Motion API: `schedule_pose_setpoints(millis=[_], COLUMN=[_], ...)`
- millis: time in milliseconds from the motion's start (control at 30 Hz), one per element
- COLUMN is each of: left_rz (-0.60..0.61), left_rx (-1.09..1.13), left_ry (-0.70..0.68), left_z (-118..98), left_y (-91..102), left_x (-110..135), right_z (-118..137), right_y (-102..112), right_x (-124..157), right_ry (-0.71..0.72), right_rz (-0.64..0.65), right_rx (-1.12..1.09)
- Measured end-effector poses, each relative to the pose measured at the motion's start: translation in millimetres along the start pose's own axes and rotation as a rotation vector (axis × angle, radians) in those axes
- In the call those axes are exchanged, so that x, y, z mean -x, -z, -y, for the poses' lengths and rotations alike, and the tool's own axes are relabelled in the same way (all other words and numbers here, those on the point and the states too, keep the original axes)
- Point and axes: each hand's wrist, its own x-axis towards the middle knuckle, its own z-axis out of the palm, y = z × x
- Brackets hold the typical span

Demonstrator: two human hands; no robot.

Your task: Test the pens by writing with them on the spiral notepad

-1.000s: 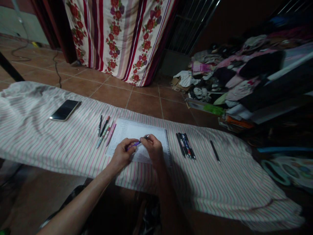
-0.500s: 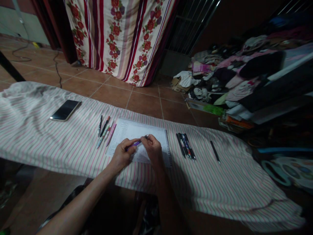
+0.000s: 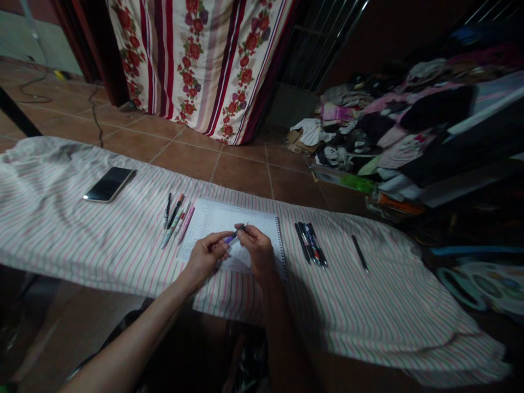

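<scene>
A purple pen (image 3: 230, 238) with a dark grip is held between both hands, its thin tip pointing up and away to the right. My left hand (image 3: 204, 254) pinches the purple end. Around the dark part near the tip, the fingers of my right hand (image 3: 258, 248) are closed. Beneath the hands lies a spiral notebook (image 3: 216, 215) with writing on its page. Left of it are several pens, among them a pink pen (image 3: 186, 225). To its right sits a row of dark pens (image 3: 311, 244), with a single black pen (image 3: 360, 255) farther right.
A striped cloth (image 3: 139, 240) covers the table. A phone (image 3: 109, 184) lies on its left part. Beyond the table's far edge are a tiled floor (image 3: 188, 158), a flowered curtain (image 3: 213, 65) and a heap of clothes (image 3: 380, 120) at the right.
The pen has tilted slightly, and its thin tip now shows past my right fingers. My left fingers have loosened and shifted a little along the purple end.
</scene>
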Motion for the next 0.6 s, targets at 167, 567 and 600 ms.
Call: schedule_pose_setpoints(millis=[167, 567, 600], left_rz=[0.012, 0.003, 0.004], left_rx=[-0.077, -0.244, -0.225], left_ry=[-0.068, -0.184, -0.162], left_z=[2.4, 6.9, 5.3], left_y=[0.2, 4.6, 4.3], left_x=[0.3, -1.4, -1.2], right_z=[-3.0, -5.8, -5.1], right_y=[-1.5, -7.4, -6.8], right_x=[-2.1, -0.4, -0.4], right_ry=[-0.016, 0.004, 0.009], right_rz=[-0.010, -0.063, -0.058], right_rx=[-0.016, 0.126, 0.136])
